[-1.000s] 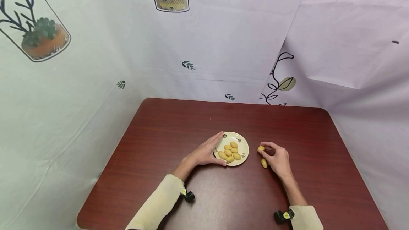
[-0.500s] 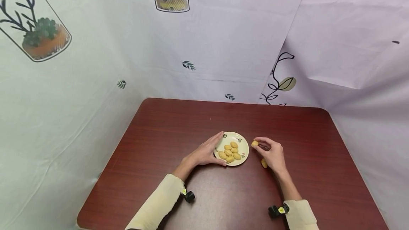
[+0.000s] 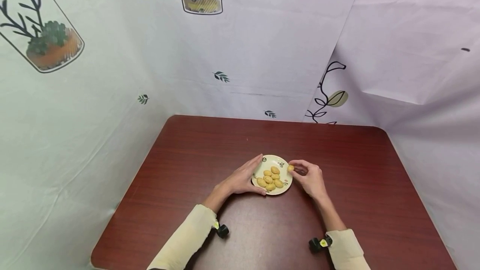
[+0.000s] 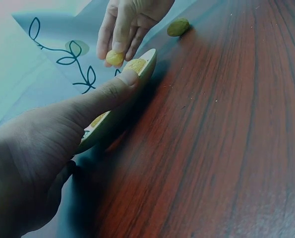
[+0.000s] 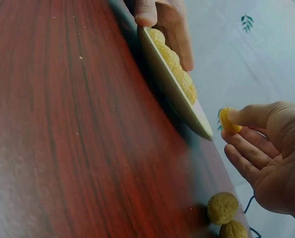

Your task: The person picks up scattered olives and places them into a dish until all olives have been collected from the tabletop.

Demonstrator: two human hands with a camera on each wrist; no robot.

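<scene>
A small pale plate with printed motifs holds several yellowish walnuts. My left hand rests against the plate's left side, fingers straight along the edge and thumb on the near rim. Between thumb and fingertips, my right hand pinches one walnut at the plate's right rim. The right wrist view shows that walnut raised above the table, just beyond the rim. Two more walnuts, one nearer and one at the frame's bottom, lie on the table; the right hand hides them from the head view.
The dark red wooden table has rounded corners. Pale cloth walls printed with plants stand along its back and sides. A small black camera is strapped to each wrist, on the left and on the right.
My right hand has carried the pinched walnut leftward from the table to the plate's right rim. Its forearm has followed. My left hand and the plate have stayed in place.
</scene>
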